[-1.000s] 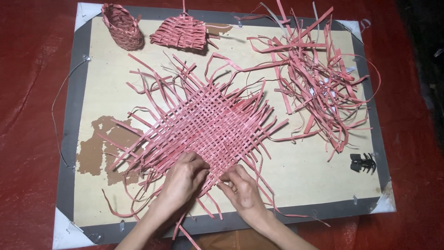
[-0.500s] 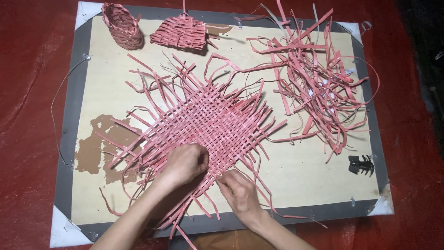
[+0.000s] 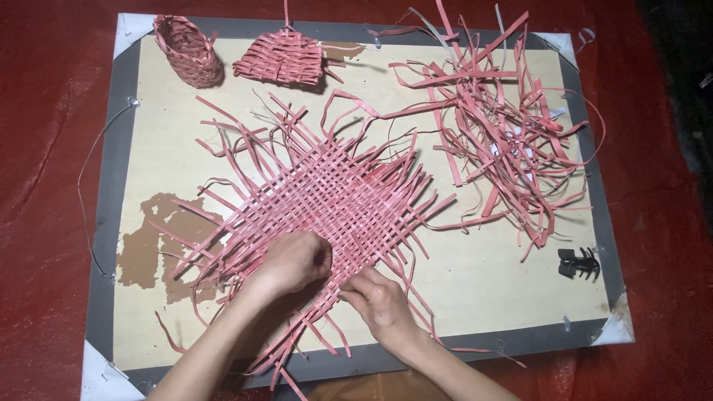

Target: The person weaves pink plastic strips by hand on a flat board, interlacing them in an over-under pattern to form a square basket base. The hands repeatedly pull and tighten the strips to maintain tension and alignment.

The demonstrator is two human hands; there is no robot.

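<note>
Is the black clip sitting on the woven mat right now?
No, the black clip lies on the bare board near its right edge, well apart from the woven mat.

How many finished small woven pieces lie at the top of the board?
2. A small basket lies at the top left corner; a flat woven piece lies just right of it. None seems hidden.

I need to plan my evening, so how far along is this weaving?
Done: the woven mat has a tight square centre. In hand: left hand and right hand pinch strips at its near edge. Left: long unwoven ends all round, and a loose strip pile unused.
</note>
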